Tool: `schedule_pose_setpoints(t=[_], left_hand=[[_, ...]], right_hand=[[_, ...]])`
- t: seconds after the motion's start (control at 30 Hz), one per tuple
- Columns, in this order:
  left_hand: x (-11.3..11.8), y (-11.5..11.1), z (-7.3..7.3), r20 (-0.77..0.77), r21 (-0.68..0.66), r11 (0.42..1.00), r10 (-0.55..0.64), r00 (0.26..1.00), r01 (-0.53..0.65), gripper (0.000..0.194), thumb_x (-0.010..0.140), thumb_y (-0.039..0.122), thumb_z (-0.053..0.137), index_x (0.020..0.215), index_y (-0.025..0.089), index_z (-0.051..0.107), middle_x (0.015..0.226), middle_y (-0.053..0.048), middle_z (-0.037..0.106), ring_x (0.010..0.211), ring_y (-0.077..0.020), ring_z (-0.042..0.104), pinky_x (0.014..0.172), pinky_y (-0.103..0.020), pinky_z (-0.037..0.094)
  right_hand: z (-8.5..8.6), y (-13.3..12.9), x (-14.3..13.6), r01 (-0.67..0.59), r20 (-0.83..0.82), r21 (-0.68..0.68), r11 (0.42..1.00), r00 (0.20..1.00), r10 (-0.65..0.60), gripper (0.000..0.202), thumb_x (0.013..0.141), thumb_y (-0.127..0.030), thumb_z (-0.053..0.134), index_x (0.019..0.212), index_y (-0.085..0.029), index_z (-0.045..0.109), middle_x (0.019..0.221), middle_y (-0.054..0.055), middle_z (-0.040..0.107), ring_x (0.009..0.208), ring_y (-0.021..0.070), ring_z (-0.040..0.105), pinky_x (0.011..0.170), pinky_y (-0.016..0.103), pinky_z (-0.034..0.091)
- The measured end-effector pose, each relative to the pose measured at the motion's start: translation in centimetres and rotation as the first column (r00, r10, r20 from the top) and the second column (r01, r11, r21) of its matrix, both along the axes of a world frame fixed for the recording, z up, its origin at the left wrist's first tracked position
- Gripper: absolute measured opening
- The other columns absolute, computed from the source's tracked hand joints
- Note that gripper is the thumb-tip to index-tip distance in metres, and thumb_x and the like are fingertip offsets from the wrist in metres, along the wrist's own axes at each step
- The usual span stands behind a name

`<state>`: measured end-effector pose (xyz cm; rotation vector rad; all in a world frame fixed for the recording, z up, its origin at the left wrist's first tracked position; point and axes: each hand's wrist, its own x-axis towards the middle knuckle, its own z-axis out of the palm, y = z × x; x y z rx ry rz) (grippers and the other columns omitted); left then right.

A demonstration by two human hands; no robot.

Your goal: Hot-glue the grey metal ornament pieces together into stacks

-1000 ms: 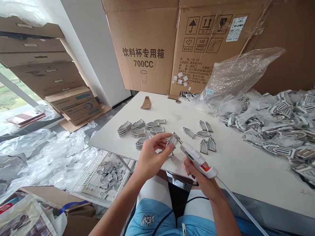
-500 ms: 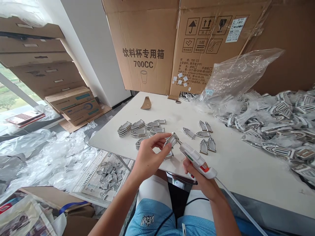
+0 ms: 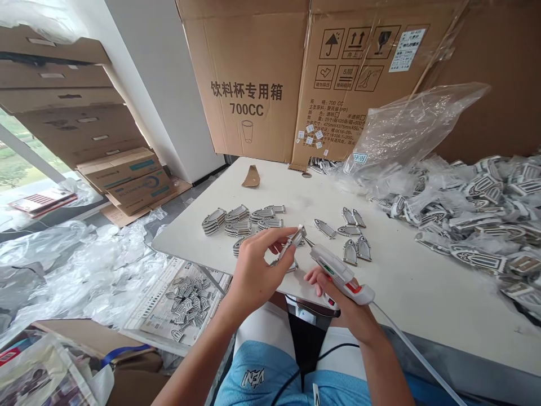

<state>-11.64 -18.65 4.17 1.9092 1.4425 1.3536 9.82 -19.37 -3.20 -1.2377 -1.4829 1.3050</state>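
Observation:
My left hand (image 3: 261,265) pinches a small arch-shaped metal frame piece (image 3: 291,243) between thumb and fingers, tilted nearly edge-on above the table. In my right hand (image 3: 333,290) is a white glue gun (image 3: 336,268) with a long glue stick trailing from its rear. The nozzle points at the held piece, with a small gap between them. Beneath my left hand, other pieces are partly hidden. Stacks of the same pieces (image 3: 238,213) stand just beyond it. Several single pieces (image 3: 350,252) lie flat to the right of the nozzle.
A large heap of bagged metal pieces (image 3: 477,208) covers the table's right side, beside a clear plastic bag (image 3: 414,124). Cardboard boxes (image 3: 249,67) wall the back. A brown scrap (image 3: 251,177) lies on the white table (image 3: 287,183). Lower left, a tray (image 3: 156,316) holds loose pieces.
My left hand has turned the metal piece from facing up to nearly edge-on. The glue gun has shifted slightly right and down, and the fingers of my right hand have loosened from the trigger.

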Motion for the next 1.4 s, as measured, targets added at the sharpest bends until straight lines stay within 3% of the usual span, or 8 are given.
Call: schedule_pose_setpoints(t=[0.3,0.5,0.67,0.97,1.13,1.3,1.4], left_hand=[[0.0,0.2,0.0,-0.152,0.117,0.990,-0.061,0.987,0.080,0.029,0.104,0.025,0.059,0.129,0.027,0.075,0.084,-0.004,0.071,0.084,-0.0224,0.064,0.080,-0.037,0.051],[0.0,0.3,-0.1,-0.147,0.132,0.988,-0.055,0.988,0.075,0.030,0.104,0.022,0.059,0.128,0.027,0.076,0.079,-0.003,0.069,0.081,-0.0221,0.058,0.077,-0.037,0.048],[0.1,0.2,-0.1,-0.127,0.135,0.989,-0.042,0.991,0.060,0.029,0.104,0.023,0.060,0.127,0.026,0.077,0.077,-0.002,0.068,0.078,-0.0215,0.056,0.076,-0.037,0.047],[0.3,0.4,-0.2,-0.018,0.074,0.997,-0.012,1.000,0.014,0.024,0.102,0.030,0.066,0.121,0.029,0.080,0.080,-0.002,0.073,0.078,-0.0209,0.061,0.079,-0.037,0.051],[0.3,0.2,0.0,0.042,0.016,1.000,0.003,0.999,-0.004,0.023,0.101,0.034,0.068,0.119,0.030,0.082,0.088,-0.003,0.077,0.080,-0.0207,0.063,0.078,-0.037,0.054],[0.0,0.6,-0.4,0.221,-0.140,0.990,0.009,0.975,0.022,0.022,0.098,0.035,0.070,0.116,0.030,0.082,0.109,-0.004,0.081,0.091,-0.0205,0.071,0.083,-0.034,0.057],[-0.2,1.1,-0.7,0.324,-0.198,0.978,0.006,0.946,0.061,0.023,0.096,0.037,0.073,0.114,0.026,0.081,0.111,-0.006,0.080,0.094,-0.0211,0.072,0.084,-0.035,0.059]], right_hand=[[1.0,-0.5,-0.5,-0.047,-0.105,-0.024,0.999,0.993,0.044,0.045,0.096,-0.069,0.065,0.092,-0.025,0.073,0.101,0.009,0.071,0.101,0.0312,0.064,0.085,0.040,0.050],[1.4,-0.3,0.0,-0.113,-0.026,-0.017,0.993,0.993,0.112,0.044,0.100,-0.066,0.062,0.096,-0.024,0.076,0.083,0.004,0.066,0.082,0.0240,0.061,0.077,0.035,0.044],[1.4,-0.4,-0.1,-0.136,-0.054,-0.031,0.990,0.989,0.135,0.045,0.099,-0.066,0.063,0.093,-0.024,0.076,0.082,0.003,0.065,0.081,0.0237,0.061,0.075,0.035,0.046],[1.3,-0.3,-0.1,-0.151,-0.050,-0.024,0.988,0.987,0.150,0.043,0.099,-0.065,0.064,0.092,-0.024,0.076,0.082,0.004,0.064,0.080,0.0233,0.059,0.069,0.033,0.045],[1.1,-0.4,-0.2,-0.157,-0.083,-0.046,0.986,0.985,0.153,0.043,0.096,-0.065,0.067,0.094,-0.024,0.078,0.086,0.006,0.066,0.085,0.0257,0.061,0.074,0.036,0.048],[1.1,-0.2,0.3,-0.214,-0.151,-0.047,0.976,0.967,0.205,0.035,0.097,-0.059,0.071,0.098,-0.025,0.079,0.093,0.006,0.069,0.090,0.0257,0.062,0.083,0.038,0.051],[1.0,0.2,0.8,-0.285,-0.207,-0.019,0.958,0.939,0.275,0.033,0.097,-0.057,0.070,0.096,-0.025,0.078,0.098,0.007,0.071,0.090,0.0261,0.063,0.085,0.039,0.052]])
